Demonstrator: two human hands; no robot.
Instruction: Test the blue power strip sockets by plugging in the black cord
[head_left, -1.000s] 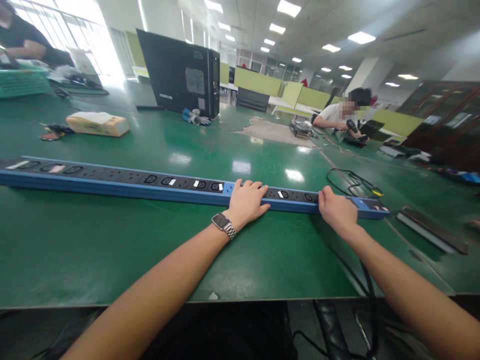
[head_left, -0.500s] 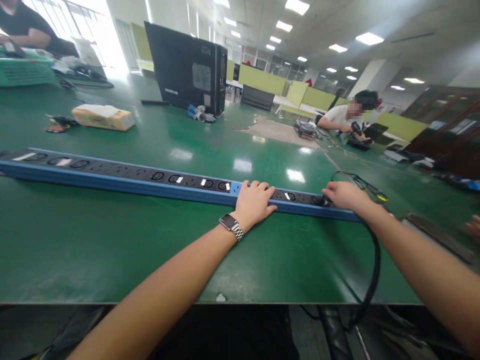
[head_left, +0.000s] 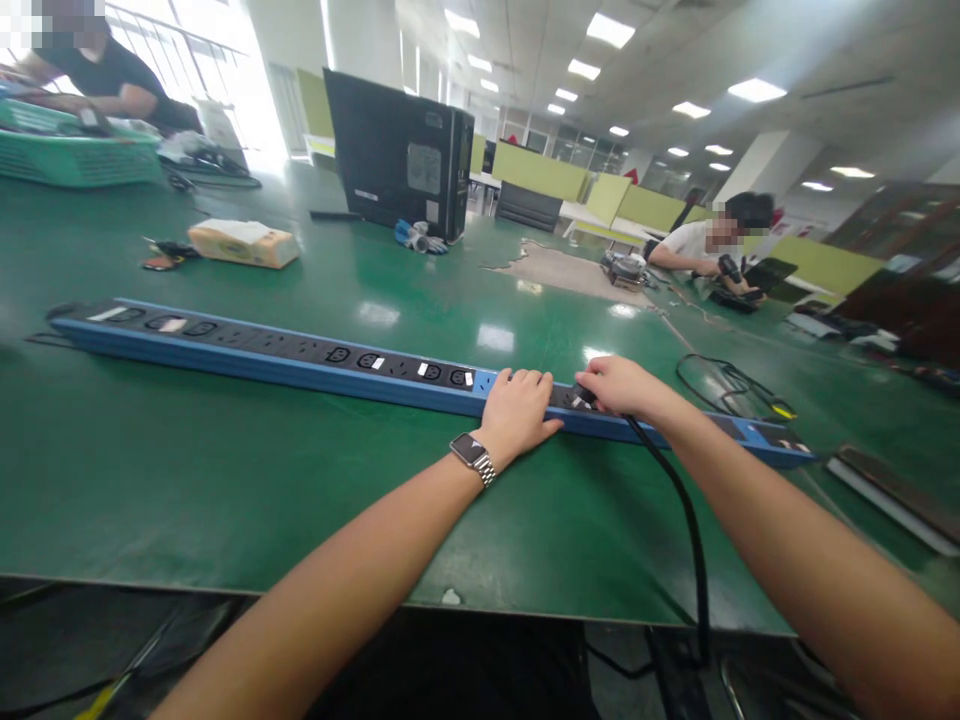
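Observation:
A long blue power strip [head_left: 247, 352] with black sockets lies across the green table [head_left: 225, 470]. My left hand [head_left: 517, 412], a metal watch on its wrist, rests flat on the strip near its right part. Just right of it, my right hand [head_left: 619, 385] grips a black plug [head_left: 586, 395] pressed against a socket on the strip. The plug's black cable [head_left: 686, 520] runs under my right forearm and drops over the table's front edge.
A black computer tower [head_left: 401, 155], a tissue pack [head_left: 241, 243] and a green basket [head_left: 75, 160] stand further back. A coiled black cable [head_left: 731, 385] and a flat dark bar [head_left: 892, 495] lie to the right. Other people work at the far left and far right.
My right hand has moved left along the strip from its right end, bringing a black plug and cable to a socket next to my left hand. My left hand stayed put.

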